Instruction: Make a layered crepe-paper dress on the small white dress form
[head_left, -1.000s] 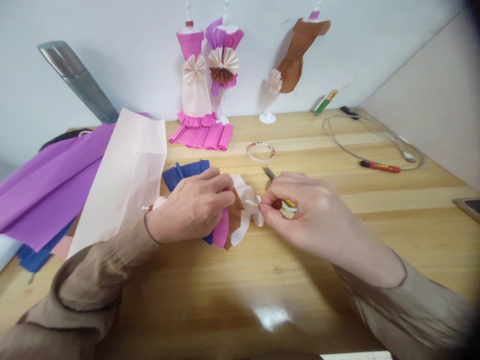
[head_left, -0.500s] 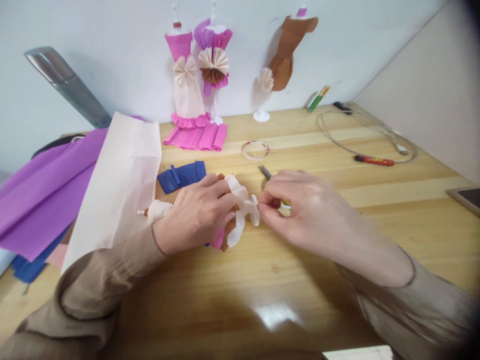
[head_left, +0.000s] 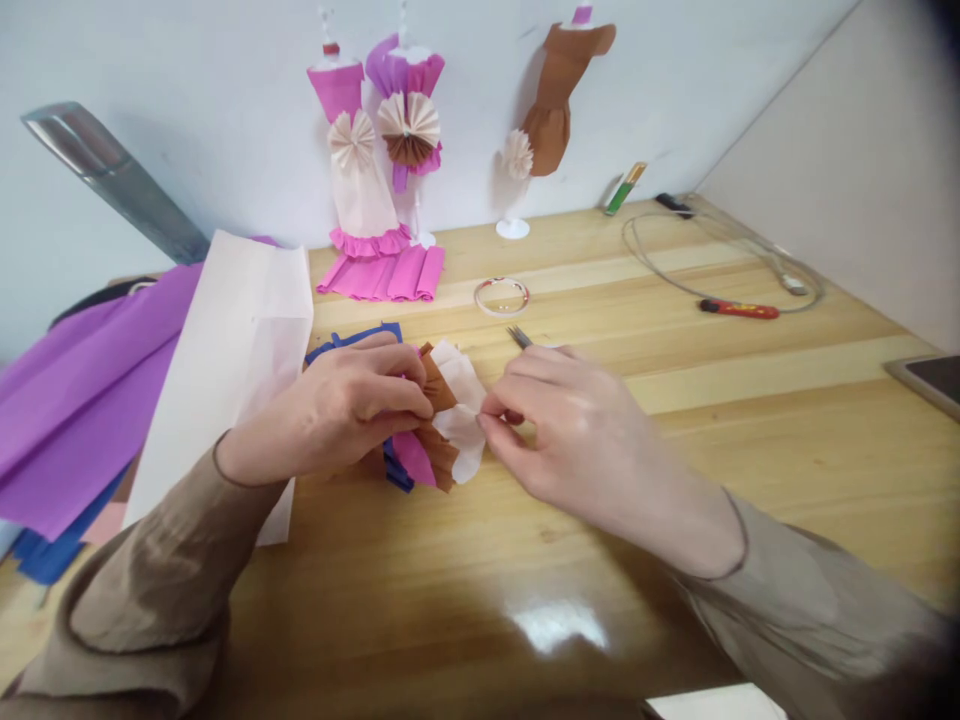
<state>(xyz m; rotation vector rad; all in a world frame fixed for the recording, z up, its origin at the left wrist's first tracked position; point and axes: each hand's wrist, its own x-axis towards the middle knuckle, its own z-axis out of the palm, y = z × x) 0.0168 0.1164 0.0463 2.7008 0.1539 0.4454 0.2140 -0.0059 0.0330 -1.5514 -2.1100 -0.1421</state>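
One paper skirt (head_left: 454, 425) lies on the surface (head_left: 450, 620) between the two hands, and four colours can be counted in its layers: white, brown, pink and blue. The left hand (head_left: 345, 400) has its fingers bent and closed on the skirt's left part; its thumb is mostly hidden. The right hand (head_left: 555, 420) pinches the white edge with thumb and forefinger, these two tips together.

Just behind the right hand there shows the metal tip of one tool (head_left: 519, 337), the rest being covered. Behind the left hand is one blue folded paper (head_left: 356, 338), partly hidden. On the left side lie one white sheet (head_left: 217, 370) and one purple sheet (head_left: 97, 400).

Farther back are one bracelet (head_left: 501, 297) and one pink pleated paper (head_left: 382, 275). Near the wall (head_left: 247, 120) three small dresses are on stands: one pink and cream (head_left: 364, 200), one purple and pink (head_left: 409, 75), one brown (head_left: 551, 110). To the right are one green tube (head_left: 624, 192), one cable (head_left: 637, 248) and one red-handled object (head_left: 739, 309).
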